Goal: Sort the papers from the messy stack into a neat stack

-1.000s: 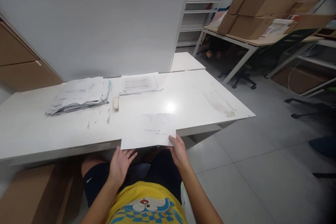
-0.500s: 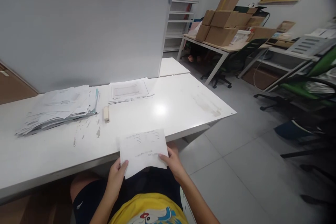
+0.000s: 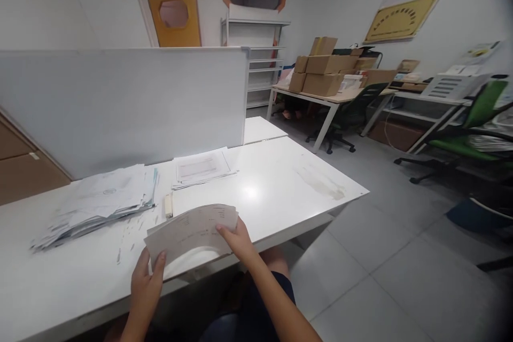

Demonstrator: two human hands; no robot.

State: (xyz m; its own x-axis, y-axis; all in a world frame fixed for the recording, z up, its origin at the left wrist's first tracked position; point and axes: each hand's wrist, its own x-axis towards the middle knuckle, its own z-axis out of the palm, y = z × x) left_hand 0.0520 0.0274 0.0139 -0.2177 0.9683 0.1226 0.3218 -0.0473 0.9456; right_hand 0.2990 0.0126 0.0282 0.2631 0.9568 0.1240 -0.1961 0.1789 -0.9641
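Observation:
Between my hands a few sheets of paper with printed lines bow upward in an arch over the front edge of the white desk. My left hand grips their lower left end, thumb on the near face. At the right end, my right hand pinches them with its thumb on top. Just beyond the sheets lies a small cream-coloured block, its kind unclear. A thick, uneven pile of papers sits to the left, and a flatter stack of papers lies farther back.
A whiteboard panel stands along the desk's back edge. Cardboard boxes are piled on another table behind. Green office chairs stand on the tiled floor at the right. A brown box is at the far left.
Both hands have brought the sheets forward and left from above my lap to the desk edge, and the sheets have gone from nearly flat to arched. My view has tilted up.

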